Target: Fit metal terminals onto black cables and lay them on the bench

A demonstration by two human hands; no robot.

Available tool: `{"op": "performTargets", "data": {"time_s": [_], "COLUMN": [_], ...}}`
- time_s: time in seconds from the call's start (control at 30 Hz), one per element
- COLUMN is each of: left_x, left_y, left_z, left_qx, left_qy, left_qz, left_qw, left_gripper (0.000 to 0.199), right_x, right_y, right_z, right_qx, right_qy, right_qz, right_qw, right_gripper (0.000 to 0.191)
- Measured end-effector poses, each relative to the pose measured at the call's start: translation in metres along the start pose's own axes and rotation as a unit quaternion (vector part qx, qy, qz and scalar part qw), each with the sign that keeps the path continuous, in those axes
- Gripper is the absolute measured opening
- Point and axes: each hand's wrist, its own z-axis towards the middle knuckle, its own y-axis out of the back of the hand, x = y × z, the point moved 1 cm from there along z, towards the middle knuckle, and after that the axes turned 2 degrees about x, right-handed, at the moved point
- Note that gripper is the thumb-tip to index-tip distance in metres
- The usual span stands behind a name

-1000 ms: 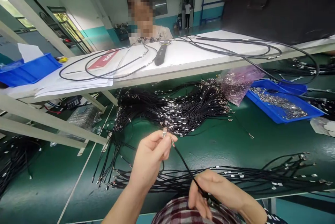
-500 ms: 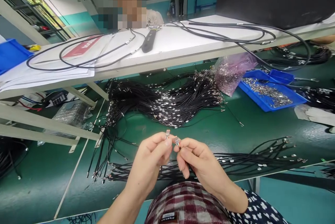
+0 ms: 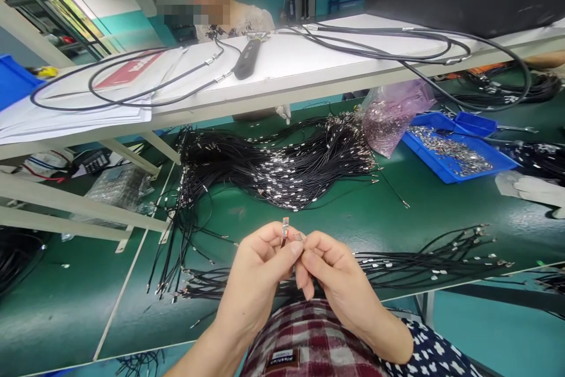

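Observation:
My left hand [image 3: 263, 262] is closed in a pinch on a black cable [image 3: 283, 242], whose upright end carries a flat metal terminal [image 3: 285, 226]. Close beside it, my right hand [image 3: 332, 263] has thumb and fingers pressed together at a second small metal terminal [image 3: 298, 237]. My left thumb tip reaches against that piece and partly covers it, so whether a cable runs from it cannot be seen. The fingertips of both hands meet above the green table [image 3: 247, 221]. Below and behind the hands lies a row of black cables [image 3: 379, 264] with metal ends.
A large bundle of black cables [image 3: 282, 171] lies ahead. A pink bag [image 3: 388, 124] and a blue tray [image 3: 450, 172] of metal parts stand right. The white shelf [image 3: 194, 92] crosses above, bearing looped cables and a black-handled tool [image 3: 248, 59]. A person [image 3: 251, 18] is behind it.
The cable end with its terminal now stands upright between my left fingers. The second terminal has turned lower, under my left thumb tip. A gloved hand has appeared beneath the shelf.

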Motion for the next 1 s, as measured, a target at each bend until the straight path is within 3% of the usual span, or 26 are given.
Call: {"op": "performTargets", "data": {"time_s": [0.13, 0.3, 0.57, 0.67, 0.73, 0.8, 0.87, 1.0], "left_x": [-0.002, -0.003, -0.001, 0.000, 0.002, 0.005, 0.008, 0.015], "left_y": [0.001, 0.007, 0.004, 0.004, 0.007, 0.012, 0.016, 0.022], "left_z": [-0.002, 0.003, 0.007, 0.005, 0.001, -0.004, -0.010, -0.017], "left_qx": [0.015, -0.035, -0.012, -0.032, -0.070, -0.101, -0.086, -0.011], "left_qy": [0.007, -0.044, 0.000, -0.043, -0.112, -0.203, -0.296, -0.420], "left_qz": [-0.005, 0.063, 0.032, 0.053, 0.105, 0.199, 0.309, 0.505], "left_qw": [1.000, 0.996, 0.999, 0.997, 0.986, 0.953, 0.900, 0.754], "left_gripper": [0.016, 0.029, 0.027, 0.020, 0.013, 0.005, 0.014, 0.036], "right_x": [0.001, 0.002, -0.001, -0.001, -0.001, -0.001, -0.001, -0.002], "right_y": [-0.002, 0.000, 0.001, 0.000, 0.001, 0.001, 0.001, 0.002], "right_z": [-0.003, -0.005, -0.007, -0.007, -0.007, -0.007, -0.007, -0.007], "right_qx": [0.010, 0.014, 0.013, 0.003, -0.008, -0.017, -0.020, -0.033], "right_qy": [-0.013, -0.033, -0.022, -0.030, -0.034, -0.033, -0.030, -0.027], "right_qz": [0.018, -0.005, 0.000, 0.017, 0.027, 0.032, 0.032, 0.042], "right_qw": [1.000, 0.999, 1.000, 0.999, 0.999, 0.999, 0.999, 0.998], "right_gripper": [0.017, 0.015, 0.012, 0.012, 0.012, 0.013, 0.014, 0.013]}}
